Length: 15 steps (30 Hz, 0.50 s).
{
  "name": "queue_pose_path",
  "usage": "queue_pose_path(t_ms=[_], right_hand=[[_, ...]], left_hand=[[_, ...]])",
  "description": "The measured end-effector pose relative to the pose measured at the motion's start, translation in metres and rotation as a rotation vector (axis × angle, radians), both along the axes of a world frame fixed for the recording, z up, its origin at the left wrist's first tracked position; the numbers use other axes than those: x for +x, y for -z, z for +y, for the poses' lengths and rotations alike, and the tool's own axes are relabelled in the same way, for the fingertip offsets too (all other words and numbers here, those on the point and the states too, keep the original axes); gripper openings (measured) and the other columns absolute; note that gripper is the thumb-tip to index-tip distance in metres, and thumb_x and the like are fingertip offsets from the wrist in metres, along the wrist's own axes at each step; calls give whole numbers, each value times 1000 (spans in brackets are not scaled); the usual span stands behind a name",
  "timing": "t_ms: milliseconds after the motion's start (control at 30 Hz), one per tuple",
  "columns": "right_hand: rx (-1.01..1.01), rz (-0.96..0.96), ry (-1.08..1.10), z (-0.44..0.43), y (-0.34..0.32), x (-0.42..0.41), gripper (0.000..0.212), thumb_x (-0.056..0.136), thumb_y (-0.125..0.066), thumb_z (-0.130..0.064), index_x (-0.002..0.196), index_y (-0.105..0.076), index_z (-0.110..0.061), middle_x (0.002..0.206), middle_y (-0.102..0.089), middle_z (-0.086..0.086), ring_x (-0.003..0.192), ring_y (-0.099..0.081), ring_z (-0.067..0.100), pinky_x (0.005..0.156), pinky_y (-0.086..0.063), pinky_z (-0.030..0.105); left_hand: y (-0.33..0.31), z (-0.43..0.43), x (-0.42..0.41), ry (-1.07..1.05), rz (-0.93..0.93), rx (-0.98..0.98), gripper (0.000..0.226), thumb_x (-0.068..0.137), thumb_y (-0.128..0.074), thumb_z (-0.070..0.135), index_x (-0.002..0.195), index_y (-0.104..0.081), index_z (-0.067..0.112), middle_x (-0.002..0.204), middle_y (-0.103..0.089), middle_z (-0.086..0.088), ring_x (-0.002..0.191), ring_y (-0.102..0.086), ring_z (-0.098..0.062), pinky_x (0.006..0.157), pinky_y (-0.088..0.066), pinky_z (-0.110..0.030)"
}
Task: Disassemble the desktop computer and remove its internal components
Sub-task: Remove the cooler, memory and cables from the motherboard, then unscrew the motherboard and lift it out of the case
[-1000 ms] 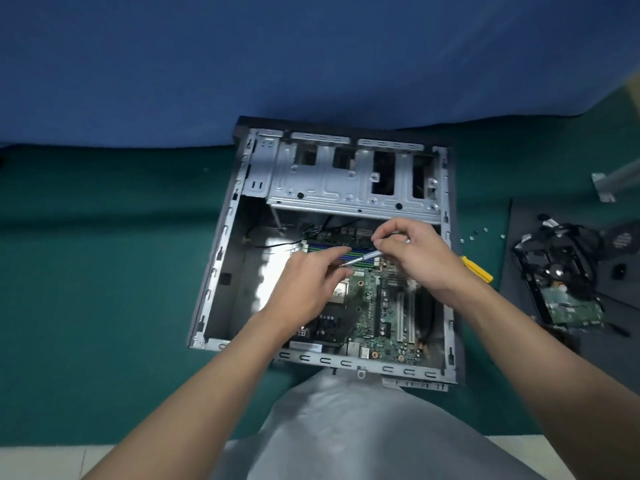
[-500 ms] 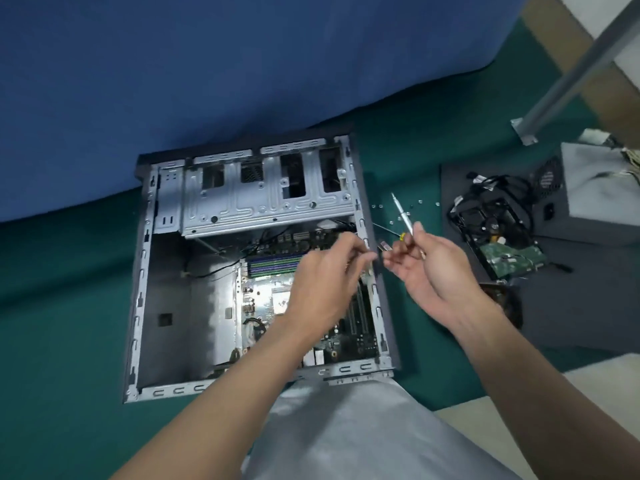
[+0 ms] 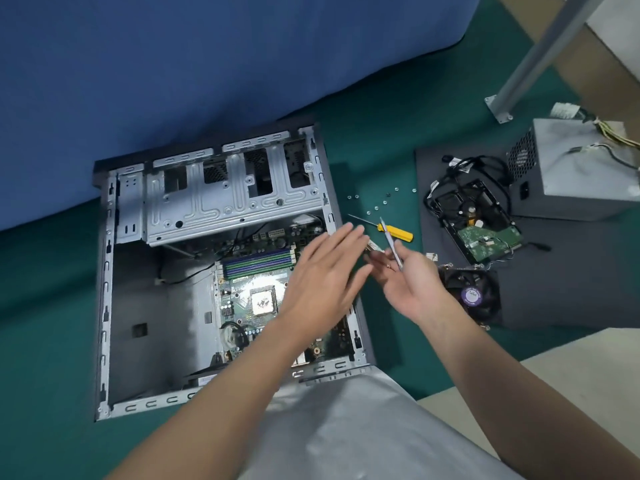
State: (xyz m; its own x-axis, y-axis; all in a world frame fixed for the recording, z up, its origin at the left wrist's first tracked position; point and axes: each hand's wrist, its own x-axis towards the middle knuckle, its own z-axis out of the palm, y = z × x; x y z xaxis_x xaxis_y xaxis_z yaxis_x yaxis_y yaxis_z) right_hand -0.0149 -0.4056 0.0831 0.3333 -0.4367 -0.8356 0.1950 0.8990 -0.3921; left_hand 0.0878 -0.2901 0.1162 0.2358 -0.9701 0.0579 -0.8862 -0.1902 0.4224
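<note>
The open desktop case [image 3: 105,271] lies flat on the green floor covering, its motherboard [image 3: 242,306] and memory sticks [image 3: 258,261] exposed under the metal drive cage [image 3: 225,199]. My left hand [image 3: 329,275] hovers over the case's right wall with its fingers straight and holds nothing. Just right of the case is my right hand [image 3: 415,289], palm up. It holds a slim silver tool [image 3: 389,240] that points up and away. A small silvery piece [image 3: 375,249] sits at its fingertips between the two hands; what it is cannot be told.
A yellow-handled screwdriver [image 3: 398,232] and several loose screws [image 3: 381,202] lie right of the case. On a dark mat [image 3: 588,271] are a hard drive with cables [image 3: 481,233], a cooler fan [image 3: 471,296] and the power supply [image 3: 581,174]. A metal post [image 3: 540,53] stands behind.
Both hands came out of the case and moved right, the right one carrying the silver tool. My left hand went from pinching to straight fingers. The view swung right.
</note>
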Motion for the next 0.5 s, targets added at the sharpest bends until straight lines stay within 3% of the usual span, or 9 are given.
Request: queue_pose_path(t_ms=[100,233,367,433,500], right_hand=[[-23,100,-86,5,22,1,33,102,-41,-22,74,-47,-7,71,-61,14,55,-67,20,82,-54,38],[-4,165,-163,10,35,6,22,101,-46,-21,86,-53,-6,78,-65,14,59,-70,23,56,-56,31],[-36,177,-246,4,29,1,17,100,-46,-20,103,-57,-8,90,-63,10,62,-71,25,52,-53,29],[-112,229,-387,1,17,-3,18,100,-47,-23,94,-56,-10,89,-62,7,61,-67,23,44,-43,25],[-241,265,-523,-4,0,-6,23,99,-48,-26,84,-54,-10,78,-57,5,49,-52,14,41,-28,21]], left_hand=[[0,5,14,22,-36,64,51,103,-35,42,145,-41,15,156,-30,1,147,-16,-10,120,-7,-29],[0,7,25,86,-12,85,50,103,-35,42,147,-40,19,157,-26,5,147,-12,-8,119,-6,-27],[1,7,25,76,44,82,48,103,-40,38,147,-40,17,158,-26,5,148,-11,-10,118,-13,-31],[1,8,25,71,48,91,49,103,-39,38,148,-37,17,158,-24,5,148,-10,-10,118,-10,-30],[1,9,25,75,42,106,51,104,-37,40,150,-33,18,159,-21,5,148,-8,-9,118,-6,-27]])
